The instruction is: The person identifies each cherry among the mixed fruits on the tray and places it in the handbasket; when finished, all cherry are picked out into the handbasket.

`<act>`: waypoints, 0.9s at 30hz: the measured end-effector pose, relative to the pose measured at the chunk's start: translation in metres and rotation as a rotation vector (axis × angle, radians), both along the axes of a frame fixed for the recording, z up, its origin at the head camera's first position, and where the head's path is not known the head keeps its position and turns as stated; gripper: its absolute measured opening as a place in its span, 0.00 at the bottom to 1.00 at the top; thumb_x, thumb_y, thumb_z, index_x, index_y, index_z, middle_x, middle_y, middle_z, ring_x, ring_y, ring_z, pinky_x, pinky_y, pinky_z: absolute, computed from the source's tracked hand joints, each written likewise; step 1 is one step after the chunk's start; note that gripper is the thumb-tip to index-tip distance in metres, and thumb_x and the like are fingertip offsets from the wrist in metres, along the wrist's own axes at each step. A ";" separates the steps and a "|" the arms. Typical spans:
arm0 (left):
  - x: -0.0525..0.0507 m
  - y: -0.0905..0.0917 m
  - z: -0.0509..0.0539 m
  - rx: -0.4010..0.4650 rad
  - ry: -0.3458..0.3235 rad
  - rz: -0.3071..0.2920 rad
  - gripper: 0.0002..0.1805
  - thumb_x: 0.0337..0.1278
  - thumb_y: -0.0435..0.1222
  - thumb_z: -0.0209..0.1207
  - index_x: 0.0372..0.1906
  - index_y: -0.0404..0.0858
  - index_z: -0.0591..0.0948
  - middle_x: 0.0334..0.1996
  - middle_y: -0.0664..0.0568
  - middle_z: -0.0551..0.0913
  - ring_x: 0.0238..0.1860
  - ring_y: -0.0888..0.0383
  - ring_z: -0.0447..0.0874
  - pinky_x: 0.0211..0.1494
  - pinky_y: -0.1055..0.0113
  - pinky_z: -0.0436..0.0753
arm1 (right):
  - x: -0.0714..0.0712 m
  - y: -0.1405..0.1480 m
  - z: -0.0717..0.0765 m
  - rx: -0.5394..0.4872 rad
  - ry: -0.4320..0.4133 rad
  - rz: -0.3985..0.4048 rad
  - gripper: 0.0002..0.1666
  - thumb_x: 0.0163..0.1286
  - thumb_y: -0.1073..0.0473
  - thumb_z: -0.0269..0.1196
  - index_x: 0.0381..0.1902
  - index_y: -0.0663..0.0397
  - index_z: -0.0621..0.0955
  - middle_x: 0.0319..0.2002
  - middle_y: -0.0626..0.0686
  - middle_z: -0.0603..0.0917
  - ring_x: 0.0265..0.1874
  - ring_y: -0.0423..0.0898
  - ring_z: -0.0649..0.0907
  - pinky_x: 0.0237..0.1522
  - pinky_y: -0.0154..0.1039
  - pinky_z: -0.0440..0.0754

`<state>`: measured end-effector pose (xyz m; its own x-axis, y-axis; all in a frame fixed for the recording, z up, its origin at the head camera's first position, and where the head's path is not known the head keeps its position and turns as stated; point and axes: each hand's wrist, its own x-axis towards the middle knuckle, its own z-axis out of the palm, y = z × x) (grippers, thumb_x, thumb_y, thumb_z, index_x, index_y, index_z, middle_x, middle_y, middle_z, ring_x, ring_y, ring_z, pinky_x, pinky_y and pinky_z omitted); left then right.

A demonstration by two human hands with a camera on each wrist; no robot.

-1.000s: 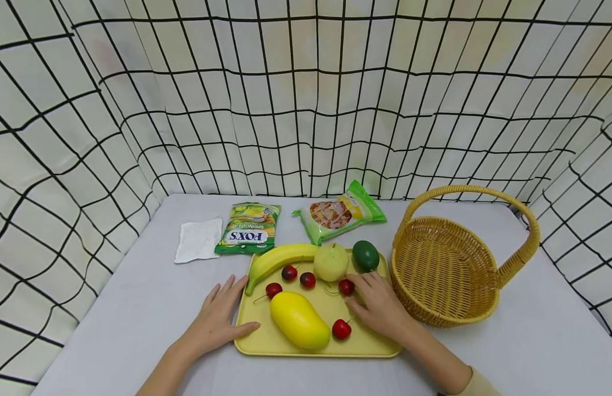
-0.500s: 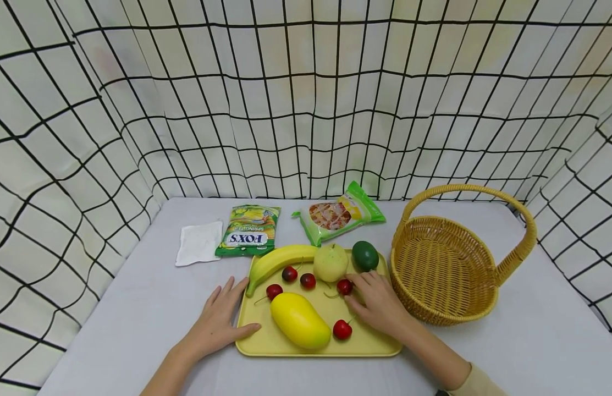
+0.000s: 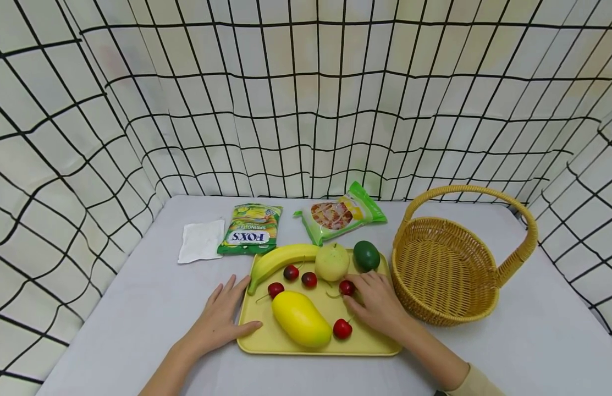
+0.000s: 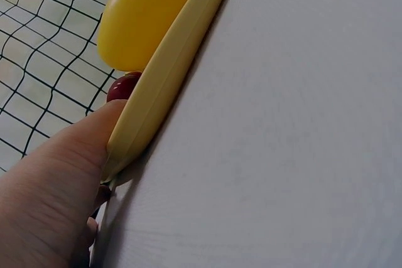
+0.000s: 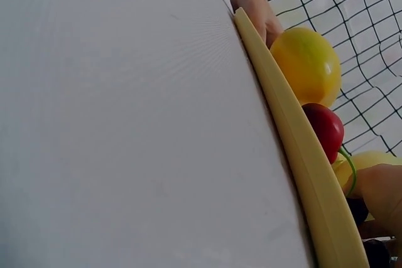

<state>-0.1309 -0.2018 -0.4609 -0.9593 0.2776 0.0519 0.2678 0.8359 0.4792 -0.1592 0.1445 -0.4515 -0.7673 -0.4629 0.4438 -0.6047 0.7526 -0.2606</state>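
Observation:
On the yellow tray (image 3: 370, 346), my left hand (image 3: 218, 322) rests at the left edge with fingers spread, its thumb over the rim; the left wrist view shows that thumb against the tray wall (image 4: 157, 86). My right hand (image 3: 380, 308) pinches a dark red cherry (image 3: 346, 287) between thumb and fingertips, just below the pear (image 3: 332, 262). Near that hand lie a green avocado-like fruit (image 3: 366, 256) and a brighter red cherry (image 3: 342, 329). A yellow mango (image 3: 302, 320), a banana (image 3: 281, 260) and several cherries share the tray.
A wicker basket (image 3: 444, 275) with a tall handle stands right of the tray. Behind the tray lie a green FOX'S packet (image 3: 251, 228), a white square packet (image 3: 200, 242) and a green snack bag (image 3: 335, 215). Grid-patterned cloth surrounds the table.
The stem of the cherry at my right fingertips has swung slightly downward as the cherry turned a little. Both hands have otherwise stayed in place; the head view has shifted slightly.

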 end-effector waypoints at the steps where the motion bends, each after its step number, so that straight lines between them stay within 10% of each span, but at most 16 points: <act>1: 0.000 0.000 0.000 0.000 -0.001 -0.001 0.55 0.39 0.66 0.58 0.69 0.38 0.57 0.67 0.44 0.59 0.69 0.44 0.45 0.68 0.48 0.40 | 0.001 0.000 0.001 0.001 0.004 -0.001 0.22 0.55 0.52 0.66 0.47 0.54 0.78 0.41 0.50 0.82 0.39 0.45 0.76 0.47 0.45 0.71; 27: -0.001 0.001 0.001 0.001 -0.019 -0.007 0.55 0.39 0.65 0.59 0.69 0.38 0.57 0.67 0.43 0.59 0.69 0.43 0.44 0.68 0.46 0.40 | 0.026 0.017 0.056 -0.061 0.117 0.000 0.20 0.53 0.55 0.68 0.45 0.54 0.79 0.34 0.46 0.80 0.35 0.42 0.74 0.41 0.41 0.73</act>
